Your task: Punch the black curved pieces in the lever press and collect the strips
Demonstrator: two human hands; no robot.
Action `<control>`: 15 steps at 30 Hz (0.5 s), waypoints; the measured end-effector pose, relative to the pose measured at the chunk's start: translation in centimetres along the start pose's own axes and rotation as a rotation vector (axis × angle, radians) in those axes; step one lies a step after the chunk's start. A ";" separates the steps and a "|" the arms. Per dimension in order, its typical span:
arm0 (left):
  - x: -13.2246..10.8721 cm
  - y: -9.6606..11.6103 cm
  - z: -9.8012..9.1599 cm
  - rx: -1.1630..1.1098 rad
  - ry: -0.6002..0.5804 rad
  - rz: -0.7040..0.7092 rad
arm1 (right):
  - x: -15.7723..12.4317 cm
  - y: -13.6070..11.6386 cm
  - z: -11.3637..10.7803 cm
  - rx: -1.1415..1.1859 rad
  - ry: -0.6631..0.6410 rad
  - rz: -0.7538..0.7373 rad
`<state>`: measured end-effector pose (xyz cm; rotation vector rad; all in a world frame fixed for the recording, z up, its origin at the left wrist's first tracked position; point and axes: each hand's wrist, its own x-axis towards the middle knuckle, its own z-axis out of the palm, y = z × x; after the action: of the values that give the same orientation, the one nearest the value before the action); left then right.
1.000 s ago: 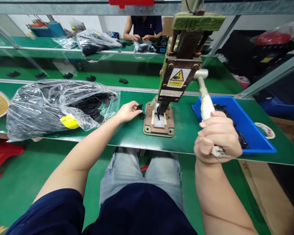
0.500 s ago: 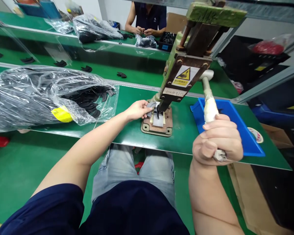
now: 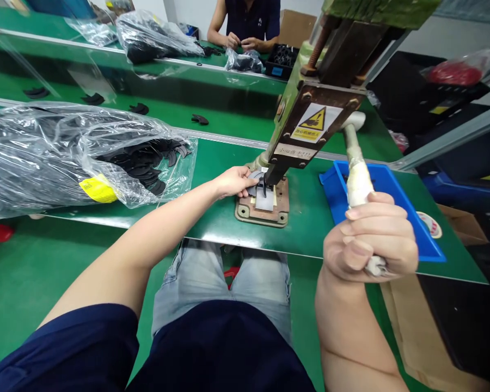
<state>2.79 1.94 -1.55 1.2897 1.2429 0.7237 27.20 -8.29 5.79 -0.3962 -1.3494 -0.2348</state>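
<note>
My left hand (image 3: pixel 234 182) pinches a curved dark grey plastic piece (image 3: pixel 253 178) between thumb and fingers. It holds the piece on the base (image 3: pixel 265 216) of a green hand press (image 3: pixel 310 128), beside the black tip under the ram. My right hand (image 3: pixel 371 237) is wrapped in a fist around the press's lever handle (image 3: pixel 358 177), which is covered in whitish tape. A light metal plate (image 3: pixel 264 200) lies on the base in front of the black tip. Part of the curved piece is hidden by my fingers.
Left of the press lies a clear plastic bag (image 3: pixel 44 158) spilling black curved pieces (image 3: pixel 145 169). A blue tray (image 3: pixel 408 218) stands on the right, near a tape roll (image 3: pixel 429 224). Behind, curved pieces lie in a row on a green strip (image 3: pixel 228 100). Across sits a co-worker (image 3: pixel 249 27).
The view has shifted slightly, so the press looks larger. My right hand and the lever appear a little farther right and lower. My left hand keeps the piece at the base.
</note>
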 end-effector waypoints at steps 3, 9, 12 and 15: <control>0.2 0.6 -0.1 -0.001 -0.030 -0.064 | 0.1 0.0 0.1 -0.022 0.008 0.005; 0.2 1.8 -0.1 -0.012 -0.062 -0.201 | -0.2 0.1 0.4 0.018 0.029 -0.010; 0.1 1.8 0.2 -0.081 -0.043 -0.275 | 0.1 0.1 0.6 0.062 0.032 -0.027; 0.0 1.5 0.5 -0.125 -0.002 -0.274 | 2.8 -0.1 1.0 0.127 0.054 0.007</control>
<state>3.63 2.08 -0.18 0.9936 1.3196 0.5923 26.84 -7.78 8.71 -0.2859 -1.3016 -0.1518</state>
